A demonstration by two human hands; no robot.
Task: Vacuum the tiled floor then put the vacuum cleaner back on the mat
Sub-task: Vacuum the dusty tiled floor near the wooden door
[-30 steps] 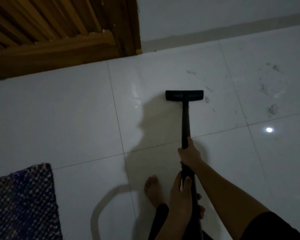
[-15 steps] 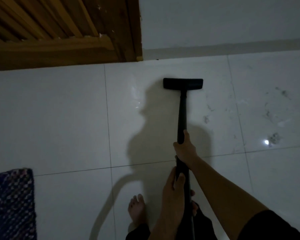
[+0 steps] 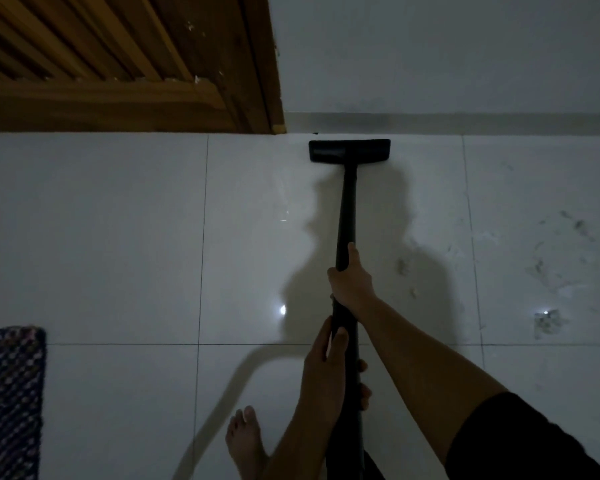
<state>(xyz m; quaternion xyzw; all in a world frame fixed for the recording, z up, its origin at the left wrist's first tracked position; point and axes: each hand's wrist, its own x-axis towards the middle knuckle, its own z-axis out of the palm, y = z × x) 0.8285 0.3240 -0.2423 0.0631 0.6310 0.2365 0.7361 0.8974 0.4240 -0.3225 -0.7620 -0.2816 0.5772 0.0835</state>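
We can read no text, label, brand, number or sign anywhere in the frame. The black vacuum cleaner (image 3: 349, 152) shows no legible marking in this dim light.
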